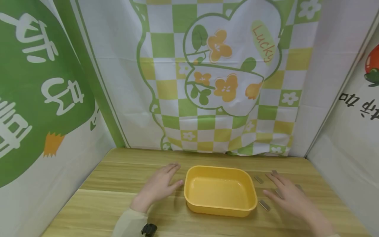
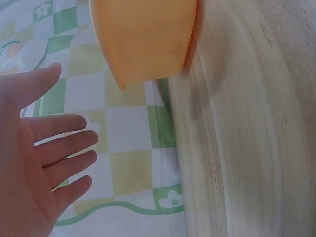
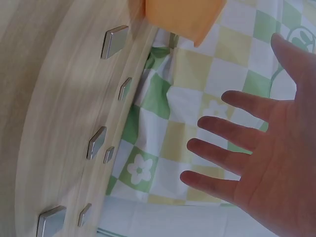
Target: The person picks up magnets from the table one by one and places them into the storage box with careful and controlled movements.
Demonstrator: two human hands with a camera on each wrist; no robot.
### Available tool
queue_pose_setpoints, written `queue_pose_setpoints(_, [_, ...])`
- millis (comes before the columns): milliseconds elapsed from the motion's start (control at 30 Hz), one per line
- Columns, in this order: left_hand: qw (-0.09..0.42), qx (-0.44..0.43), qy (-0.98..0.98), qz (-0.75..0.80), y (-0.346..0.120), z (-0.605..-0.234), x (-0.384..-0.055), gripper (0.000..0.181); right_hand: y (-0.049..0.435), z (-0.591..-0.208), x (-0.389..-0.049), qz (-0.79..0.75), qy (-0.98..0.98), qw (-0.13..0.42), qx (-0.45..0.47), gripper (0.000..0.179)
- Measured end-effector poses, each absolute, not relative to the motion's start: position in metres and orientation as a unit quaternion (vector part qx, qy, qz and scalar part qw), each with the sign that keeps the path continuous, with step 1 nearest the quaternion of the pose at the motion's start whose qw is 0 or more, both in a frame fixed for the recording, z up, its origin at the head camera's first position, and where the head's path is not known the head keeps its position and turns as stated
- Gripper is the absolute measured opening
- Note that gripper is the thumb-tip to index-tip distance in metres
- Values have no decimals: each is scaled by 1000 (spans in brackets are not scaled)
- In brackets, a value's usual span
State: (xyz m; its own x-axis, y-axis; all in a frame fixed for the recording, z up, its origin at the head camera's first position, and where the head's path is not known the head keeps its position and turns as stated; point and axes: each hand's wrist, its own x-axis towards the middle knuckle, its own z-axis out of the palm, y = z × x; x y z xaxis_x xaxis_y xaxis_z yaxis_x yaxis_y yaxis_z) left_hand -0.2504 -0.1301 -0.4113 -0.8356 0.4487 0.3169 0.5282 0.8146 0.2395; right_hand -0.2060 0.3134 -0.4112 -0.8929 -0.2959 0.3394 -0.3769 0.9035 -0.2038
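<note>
A yellow rectangular plastic tub (image 1: 220, 210) stands on the wooden table, its inside showing nothing in it. Left of it, my left hand (image 1: 160, 186) hovers with fingers extended and holds nothing; its thumb tip is near the tub's wall. In the left wrist view the same hand (image 2: 37, 148) has its fingers spread apart. My right hand (image 1: 291, 196) is over several small flat metallic blocks (image 1: 264, 205) right of the tub, hiding some from the head view. The right wrist view shows that hand (image 3: 266, 138) with straight, spread fingers and the blocks (image 3: 115, 41) lying on the table.
The wooden table (image 1: 97, 197) ends at the back against a hanging cloth (image 1: 207, 131) with a green and yellow check pattern. Printed cloth walls (image 1: 44, 98) stand on the left and right sides. A black object (image 1: 149, 229) is at my left sleeve.
</note>
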Motion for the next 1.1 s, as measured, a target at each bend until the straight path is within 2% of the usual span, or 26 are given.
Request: queue_pose_setpoints(1100, [72,-266,-945,-177,-109,-417,-265,59,340,-424,-199,153,-970,129,137,56])
